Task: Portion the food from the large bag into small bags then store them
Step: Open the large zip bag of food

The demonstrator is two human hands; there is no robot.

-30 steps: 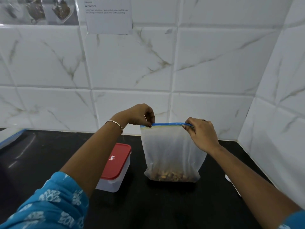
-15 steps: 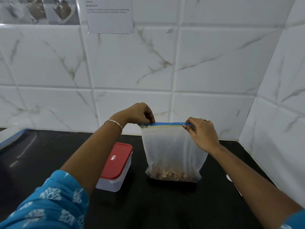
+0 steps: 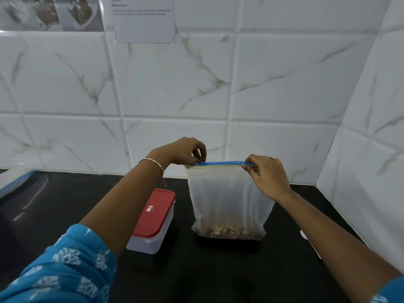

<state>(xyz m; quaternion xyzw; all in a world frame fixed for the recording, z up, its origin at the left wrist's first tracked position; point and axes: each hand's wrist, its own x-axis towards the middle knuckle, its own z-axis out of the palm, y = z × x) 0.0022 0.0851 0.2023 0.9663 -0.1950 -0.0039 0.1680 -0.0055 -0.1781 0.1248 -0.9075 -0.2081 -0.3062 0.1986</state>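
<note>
Red-lidded container (image 3: 156, 217) (left forearm (image 3: 122, 206) overlaps it) beside bag (image 3: 227, 200).

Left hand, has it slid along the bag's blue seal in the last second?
No. The left hand still pinches the zip bag's left top corner, just as far left of the vertical tile joint behind it.

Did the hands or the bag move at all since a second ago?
Nothing visibly moved. The left hand and right hand still pinch the two ends of the blue strip on the zip bag, which stands on the black counter beside the red-lidded container.
</note>
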